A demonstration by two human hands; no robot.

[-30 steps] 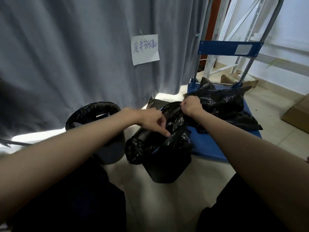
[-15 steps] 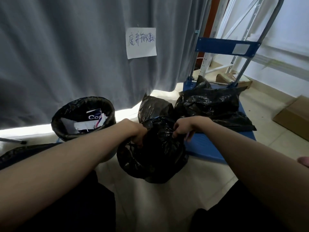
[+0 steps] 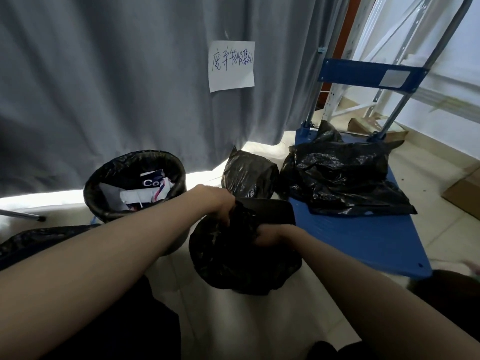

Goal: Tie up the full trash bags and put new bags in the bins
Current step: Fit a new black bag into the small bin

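A black bin (image 3: 270, 209) stands on the floor in the middle, with a black trash bag (image 3: 233, 258) draped over its rim and down its near side. My left hand (image 3: 220, 203) grips the bag's crumpled plastic at the bin's left rim. My right hand (image 3: 270, 235) is closed on the same bag just to the right and nearer me. To the left stands a second bin (image 3: 135, 183), lined with a black bag and full of paper rubbish. A tied full bag (image 3: 249, 175) sits behind the middle bin.
A blue platform trolley (image 3: 363, 237) lies to the right with loose black bags (image 3: 342, 178) piled on it. A grey curtain (image 3: 117, 81) with a handwritten paper note (image 3: 231, 64) hangs behind. Cardboard boxes (image 3: 465, 193) sit at the far right. Another black bag (image 3: 33, 240) lies at the left.
The camera dropped and shifted, revealing the left bin's rubbish. Both hands came lower and closer together on the bag, and the bin's dark rim now shows behind them.
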